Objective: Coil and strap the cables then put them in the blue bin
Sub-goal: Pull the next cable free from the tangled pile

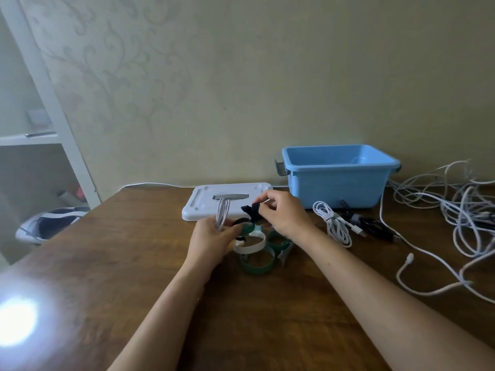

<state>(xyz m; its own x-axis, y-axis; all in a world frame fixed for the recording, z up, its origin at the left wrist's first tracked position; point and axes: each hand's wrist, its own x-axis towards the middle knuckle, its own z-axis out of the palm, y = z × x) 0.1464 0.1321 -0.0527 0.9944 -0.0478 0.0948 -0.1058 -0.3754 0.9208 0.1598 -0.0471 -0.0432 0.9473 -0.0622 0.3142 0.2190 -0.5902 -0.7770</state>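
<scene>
Glossy wooden table (241,330) is gleaming up front. Left hand (211,236) is gripping a looped white cable (222,212); right hand (284,212) is pinching a soft black strap (251,212). No writing is showing on the smooth plastic blue bin (337,183).

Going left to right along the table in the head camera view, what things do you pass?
Left hand gripping a coiled white cable → right hand pinching a black strap → strapped white cable → coiled black cable → loose tangle of white cables. The blue bin stands behind the strapped coils.

Wood table (107,263) w/ white lid (203,204); shelf unit (40,137) left.
</scene>
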